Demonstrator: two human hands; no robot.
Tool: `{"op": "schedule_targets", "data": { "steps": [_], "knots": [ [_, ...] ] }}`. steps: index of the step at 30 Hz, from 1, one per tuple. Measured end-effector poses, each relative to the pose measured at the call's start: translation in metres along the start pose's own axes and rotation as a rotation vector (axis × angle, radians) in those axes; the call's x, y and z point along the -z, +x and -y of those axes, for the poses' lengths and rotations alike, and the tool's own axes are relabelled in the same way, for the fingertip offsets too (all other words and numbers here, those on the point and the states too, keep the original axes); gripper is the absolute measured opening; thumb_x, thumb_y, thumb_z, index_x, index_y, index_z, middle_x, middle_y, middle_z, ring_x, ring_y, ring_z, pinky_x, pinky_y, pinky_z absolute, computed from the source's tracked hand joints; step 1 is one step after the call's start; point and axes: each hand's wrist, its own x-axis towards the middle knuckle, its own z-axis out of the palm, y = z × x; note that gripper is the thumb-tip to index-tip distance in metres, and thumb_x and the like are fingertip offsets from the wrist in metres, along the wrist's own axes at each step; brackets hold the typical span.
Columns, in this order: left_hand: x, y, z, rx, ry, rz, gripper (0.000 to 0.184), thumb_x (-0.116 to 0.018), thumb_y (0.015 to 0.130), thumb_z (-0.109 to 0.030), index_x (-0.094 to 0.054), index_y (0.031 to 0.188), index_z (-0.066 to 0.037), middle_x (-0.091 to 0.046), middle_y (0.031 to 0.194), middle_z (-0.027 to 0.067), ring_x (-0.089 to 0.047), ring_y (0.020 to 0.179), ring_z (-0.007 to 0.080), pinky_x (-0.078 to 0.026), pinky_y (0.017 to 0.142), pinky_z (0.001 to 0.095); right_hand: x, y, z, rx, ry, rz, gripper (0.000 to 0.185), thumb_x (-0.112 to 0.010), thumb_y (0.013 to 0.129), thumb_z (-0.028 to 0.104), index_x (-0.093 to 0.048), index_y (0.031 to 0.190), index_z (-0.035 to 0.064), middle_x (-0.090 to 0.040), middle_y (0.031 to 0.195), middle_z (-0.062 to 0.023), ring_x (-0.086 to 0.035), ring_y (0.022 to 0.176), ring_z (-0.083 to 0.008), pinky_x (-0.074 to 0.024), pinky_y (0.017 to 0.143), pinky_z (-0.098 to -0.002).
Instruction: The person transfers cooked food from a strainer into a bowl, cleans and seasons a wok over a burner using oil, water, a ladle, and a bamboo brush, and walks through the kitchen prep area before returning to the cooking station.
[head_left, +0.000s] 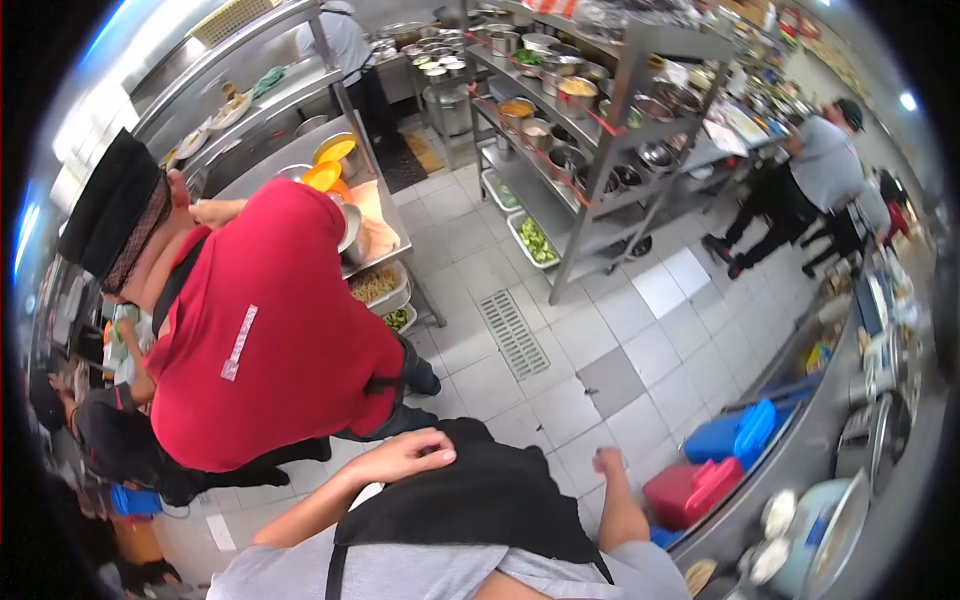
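Observation:
My left hand [403, 455] lies against the front of my black apron [470, 505], fingers stretched out and holding nothing. A bit of something white shows under that wrist. On the other side, my right hand [608, 461] hangs beside my body above the tiled floor. Its fingers look curled closed, and whatever is inside them, if anything, is hidden. Nearest to this hand are a red bin [690, 492] and a blue bin [735, 435] along the right-hand counter.
Close on my left stands a person in a red shirt [270, 340] beside a steel table [375, 190]. Ahead, a steel shelf rack [560, 215] carries many pots. A floor drain grate [514, 333] lies between. Other people [825, 160] stand at the right rear.

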Motion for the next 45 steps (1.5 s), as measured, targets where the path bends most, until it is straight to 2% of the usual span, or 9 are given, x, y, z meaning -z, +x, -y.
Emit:
{"op": "schedule_targets", "data": {
  "steps": [1,3,5,10,14,31,32,40,45],
  "knots": [
    [0.007,0.006,-0.005,0.116,-0.015,-0.011,0.040,-0.047,0.098,-0.041,-0.061,0.103,-0.003,-0.055,0.093,0.0066,-0.054,0.090,0.0153,-0.043,0.081,0.0291,-0.035,0.089,-0.049,-0.046,-0.004,-0.196,0.017,-0.062,0.070,0.020,-0.066,0.078,0.0052,-0.066,0.080,-0.0199,-0.064,0.076,-0.0355,-0.0515,0.072,-0.0465],
    [0.018,0.020,-0.014,0.160,-0.007,-0.072,0.041,-0.049,0.098,-0.039,-0.062,0.094,-0.001,-0.054,0.092,0.0051,-0.052,0.086,0.0130,-0.042,0.077,0.0276,0.116,0.168,-0.027,-0.015,0.398,-0.186,0.018,-0.050,0.087,0.017,-0.060,0.084,0.0023,-0.059,0.063,-0.0103,-0.055,0.049,-0.0197,-0.0462,0.045,-0.0329],
    [0.027,0.043,-0.007,0.156,-0.118,-0.132,0.042,-0.049,0.098,-0.039,-0.063,0.093,0.000,-0.053,0.094,0.0047,-0.052,0.088,0.0132,-0.042,0.078,0.0278,0.262,0.215,0.058,-0.350,1.133,-0.129,0.018,-0.050,0.087,0.019,-0.059,0.089,0.0033,-0.060,0.067,-0.0086,-0.057,0.053,-0.0187,-0.0474,0.046,-0.0328],
    [0.073,0.129,0.004,0.248,-0.294,-0.355,0.043,-0.051,0.096,-0.044,-0.056,0.082,-0.003,-0.048,0.077,-0.0015,-0.045,0.073,0.0085,-0.039,0.066,0.0260,0.324,0.394,0.123,-0.038,1.109,0.068,0.020,-0.056,0.087,0.023,-0.059,0.094,0.0054,-0.063,0.076,-0.0072,-0.060,0.060,-0.0187,-0.0506,0.051,-0.0344],
    [0.120,0.188,-0.002,0.240,-0.493,-0.507,0.035,-0.055,0.095,-0.039,-0.056,0.083,-0.006,-0.045,0.073,-0.0029,-0.041,0.069,0.0057,-0.036,0.062,0.0234,0.305,0.443,0.186,-0.190,1.255,0.270,0.022,-0.056,0.087,0.025,-0.060,0.097,0.0065,-0.063,0.081,-0.0088,-0.061,0.066,-0.0194,-0.0529,0.055,-0.0346],
    [0.414,0.336,0.029,0.272,-0.837,-1.051,0.026,-0.058,0.095,-0.028,-0.062,0.093,-0.002,-0.060,0.084,0.0000,-0.054,0.075,0.0073,-0.044,0.072,0.0221,0.430,0.822,0.273,-0.095,0.511,0.451,0.019,-0.054,0.082,0.017,-0.063,0.080,0.0001,-0.063,0.069,-0.0132,-0.058,0.047,-0.0231,-0.0489,0.041,-0.0368],
    [0.444,0.350,0.034,0.261,-0.840,-1.046,0.026,-0.057,0.095,-0.028,-0.062,0.095,-0.002,-0.061,0.085,0.0001,-0.054,0.076,0.0071,-0.044,0.072,0.0221,0.372,0.895,0.248,-0.122,0.603,0.467,0.022,-0.053,0.080,0.019,-0.062,0.073,0.0001,-0.062,0.065,-0.0136,-0.058,0.048,-0.0243,-0.0484,0.042,-0.0380],
    [0.631,0.410,-0.001,0.314,-0.822,-1.015,0.030,-0.056,0.095,-0.030,-0.063,0.108,-0.004,-0.063,0.098,0.0021,-0.055,0.092,0.0091,-0.043,0.084,0.0243,0.513,1.070,0.415,0.238,0.069,0.596,0.019,-0.054,0.080,0.016,-0.061,0.071,0.0009,-0.061,0.063,-0.0130,-0.057,0.047,-0.0236,-0.0475,0.043,-0.0378],
    [0.731,0.446,0.029,0.286,-0.696,-0.929,0.030,-0.057,0.095,-0.031,-0.064,0.106,-0.005,-0.063,0.101,0.0017,-0.055,0.095,0.0093,-0.042,0.086,0.0245,0.582,1.151,0.541,0.371,0.367,0.580,0.019,-0.054,0.085,0.021,-0.062,0.082,0.0035,-0.060,0.066,-0.0086,-0.058,0.053,-0.0191,-0.0487,0.046,-0.0337]
  ]
}}
